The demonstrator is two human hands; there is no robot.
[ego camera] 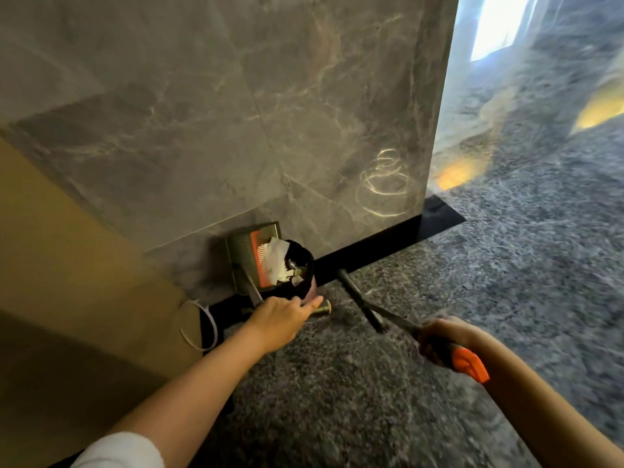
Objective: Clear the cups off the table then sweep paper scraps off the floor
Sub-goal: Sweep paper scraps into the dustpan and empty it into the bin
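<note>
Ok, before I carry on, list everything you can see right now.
bin: one, black-lined, on the floor against the wall
paper scraps: several, white, at the bin's mouth
dustpan: one, dark with orange comb, tipped up behind the bin
broom handle: one, black with orange end, in the right hand
cable: one, white, floor at left
small cylinder: one, brass-coloured, floor beside the bin
wall: grey marble
floor: dark, speckled
left hand: at the bin's side, grip unclear
right hand: grips the broom handle

Dim and motion-blurred, with window glare upper right.
</note>
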